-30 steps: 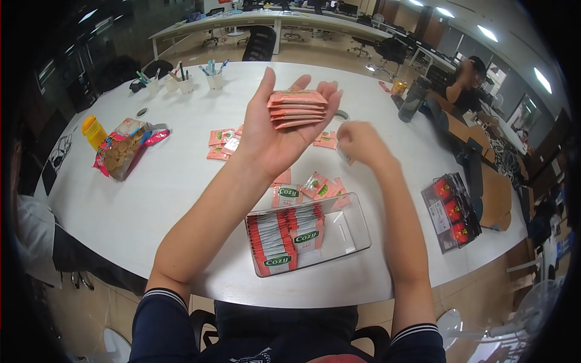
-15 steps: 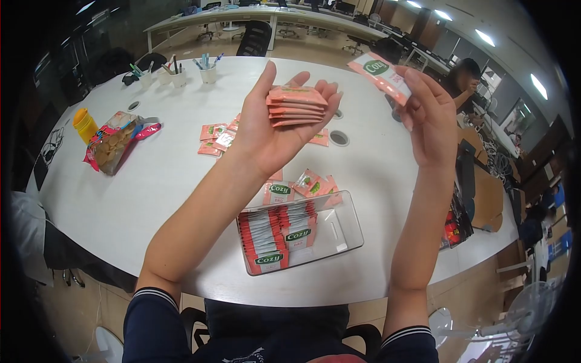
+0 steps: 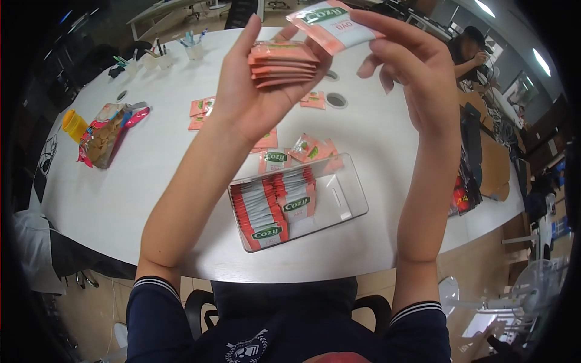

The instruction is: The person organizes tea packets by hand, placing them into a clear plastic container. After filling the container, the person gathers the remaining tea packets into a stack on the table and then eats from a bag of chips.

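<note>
A stack of several pink Cozy sachets (image 3: 283, 63) rests in the palm of my left hand (image 3: 245, 103), thumb raised at one side and fingers behind the stack. Between thumb and index finger, my right hand (image 3: 420, 69) pinches a single Cozy sachet (image 3: 333, 29) by its right end. That sachet is tilted and hangs just above and right of the stack, overlapping my left fingertips in view. Below both hands, a clear plastic box (image 3: 356, 212) stands on the table with two rows of upright sachets (image 3: 257, 209) in its left and middle part.
Loose sachets (image 3: 315, 147) lie behind the box, with more farther back on the white table (image 3: 169, 151). At the left are an open snack bag (image 3: 104, 142) and a yellow container (image 3: 74, 126). Pen cups (image 3: 193, 51) stand at the back. Cardboard (image 3: 493, 163) lies right; another person sits beyond.
My right hand has brought its sachet leftward and up, close to the stack in my left hand. The view has tipped, so the table and box appear higher.
</note>
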Demonstrator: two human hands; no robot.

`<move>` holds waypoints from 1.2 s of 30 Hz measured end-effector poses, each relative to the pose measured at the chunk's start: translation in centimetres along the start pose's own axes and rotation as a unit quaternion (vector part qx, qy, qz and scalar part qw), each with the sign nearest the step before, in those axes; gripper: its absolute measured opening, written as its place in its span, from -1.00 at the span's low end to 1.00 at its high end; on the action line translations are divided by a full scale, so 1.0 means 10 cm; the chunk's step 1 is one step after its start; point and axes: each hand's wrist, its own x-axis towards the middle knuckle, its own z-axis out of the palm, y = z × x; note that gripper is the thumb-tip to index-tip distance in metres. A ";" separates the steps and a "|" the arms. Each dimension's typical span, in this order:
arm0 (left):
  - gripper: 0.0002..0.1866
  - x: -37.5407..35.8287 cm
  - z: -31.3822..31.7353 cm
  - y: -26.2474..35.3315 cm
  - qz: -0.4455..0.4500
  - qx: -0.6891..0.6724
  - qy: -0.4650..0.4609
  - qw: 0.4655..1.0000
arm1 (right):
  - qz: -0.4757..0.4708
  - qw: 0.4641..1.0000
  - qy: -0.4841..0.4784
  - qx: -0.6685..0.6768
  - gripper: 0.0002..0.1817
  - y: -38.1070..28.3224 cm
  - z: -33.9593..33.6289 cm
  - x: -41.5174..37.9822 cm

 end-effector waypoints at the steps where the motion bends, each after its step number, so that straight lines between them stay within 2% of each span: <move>1: -0.28 -0.01 0.04 -0.01 0.010 0.000 0.021 1.000 | 0.009 0.999 0.008 0.030 -0.49 -0.01 -0.01 -0.02; 3: -0.32 0.00 -0.02 0.03 -0.015 -0.035 0.015 0.999 | 0.026 0.995 0.023 0.092 -0.57 -0.05 0.08 -0.02; 4: -0.34 0.00 -0.04 0.05 -0.026 -0.051 0.012 0.998 | -0.001 0.993 0.046 0.110 -0.61 -0.04 0.12 -0.01; 7: -0.48 0.03 0.25 -0.10 0.008 0.094 0.145 0.985 | 0.002 0.995 0.033 0.096 -0.61 -0.06 0.11 -0.02; 10: -0.44 0.03 0.06 -0.08 0.012 -0.022 0.092 0.995 | -0.004 0.994 0.037 0.100 -0.60 -0.07 0.14 0.00; 13: -0.50 0.03 0.07 -0.08 0.019 -0.006 0.106 0.994 | -0.004 0.995 0.045 0.086 -0.59 -0.06 0.15 0.00; 25: -0.48 0.02 0.06 -0.07 0.004 -0.009 0.077 0.997 | -0.008 0.995 0.045 0.085 -0.61 -0.07 0.18 0.00; 36: -0.48 0.02 0.07 -0.07 0.011 -0.014 0.088 0.996 | -0.007 0.995 0.051 0.081 -0.62 -0.08 0.18 0.00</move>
